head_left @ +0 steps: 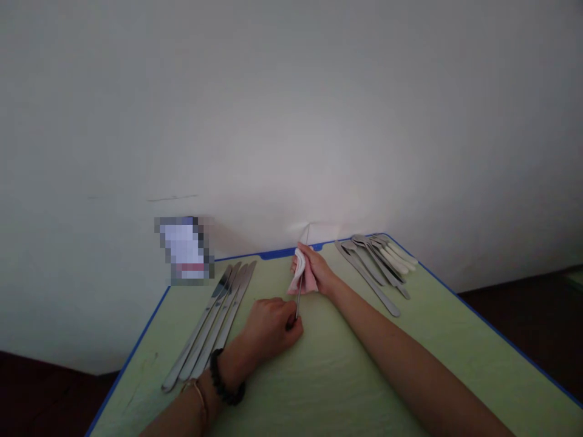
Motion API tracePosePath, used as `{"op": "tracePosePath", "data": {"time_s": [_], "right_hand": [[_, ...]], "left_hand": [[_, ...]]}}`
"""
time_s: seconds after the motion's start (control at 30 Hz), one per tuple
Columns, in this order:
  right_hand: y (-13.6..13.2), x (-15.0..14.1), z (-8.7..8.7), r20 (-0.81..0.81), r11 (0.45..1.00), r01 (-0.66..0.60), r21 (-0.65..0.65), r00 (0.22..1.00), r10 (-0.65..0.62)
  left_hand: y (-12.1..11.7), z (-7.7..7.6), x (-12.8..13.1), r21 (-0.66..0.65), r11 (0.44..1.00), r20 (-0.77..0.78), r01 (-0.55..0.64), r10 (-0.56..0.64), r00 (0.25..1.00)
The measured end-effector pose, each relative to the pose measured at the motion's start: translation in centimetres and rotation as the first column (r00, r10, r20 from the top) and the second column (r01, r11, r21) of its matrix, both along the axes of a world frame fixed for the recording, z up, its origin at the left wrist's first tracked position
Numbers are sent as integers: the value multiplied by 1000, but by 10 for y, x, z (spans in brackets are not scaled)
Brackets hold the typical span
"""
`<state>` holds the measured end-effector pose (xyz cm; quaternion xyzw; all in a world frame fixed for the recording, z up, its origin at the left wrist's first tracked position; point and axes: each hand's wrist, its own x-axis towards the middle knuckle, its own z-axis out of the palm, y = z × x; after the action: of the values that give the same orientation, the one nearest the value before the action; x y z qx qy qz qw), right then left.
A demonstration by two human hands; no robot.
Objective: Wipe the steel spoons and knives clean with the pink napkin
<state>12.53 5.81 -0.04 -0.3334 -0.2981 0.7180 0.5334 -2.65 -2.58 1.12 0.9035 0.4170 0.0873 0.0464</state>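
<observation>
A table knife (298, 297) points away from me over the table, its handle end in my left hand (272, 321), whose fingers are closed round it. My right hand (315, 267) is closed on a pink and white cloth (310, 280), folded about the knife's middle. The blade tip sticks out beyond the cloth, close to the wall. Several table knives (221, 325) lie side by side to the left of my left hand. To the right of my right hand lies a group of cutlery (378, 267) with spoons, a knife and white-handled pieces.
The light green table (337, 376) has a blue edge and stands against a pale wall (291, 121). At its back left corner is a blurred-out object (184, 249) with a bright face, like a phone. Dark floor shows on both sides.
</observation>
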Motion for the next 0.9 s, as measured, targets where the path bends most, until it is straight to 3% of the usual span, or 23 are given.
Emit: {"op": "tracePosePath", "data": {"time_s": [0.27,0.47,0.67,0.9], "right_hand": [[-5,0,3,33,999,9,-35,999,-8],[-4,-2,0,19,1000,24,11,1000,-24],[0,0,-3,-47,1000,-25,0,999,25],[2,1,-3,-68,996,-89,18,994,90]], "left_hand": [[-3,4,2,18,1000,-31,-16,16,999],[-3,4,3,-5,999,3,-53,53,999],[-1,3,4,-11,996,64,-87,88,994],[4,1,6,-30,994,8,-104,104,995]]}}
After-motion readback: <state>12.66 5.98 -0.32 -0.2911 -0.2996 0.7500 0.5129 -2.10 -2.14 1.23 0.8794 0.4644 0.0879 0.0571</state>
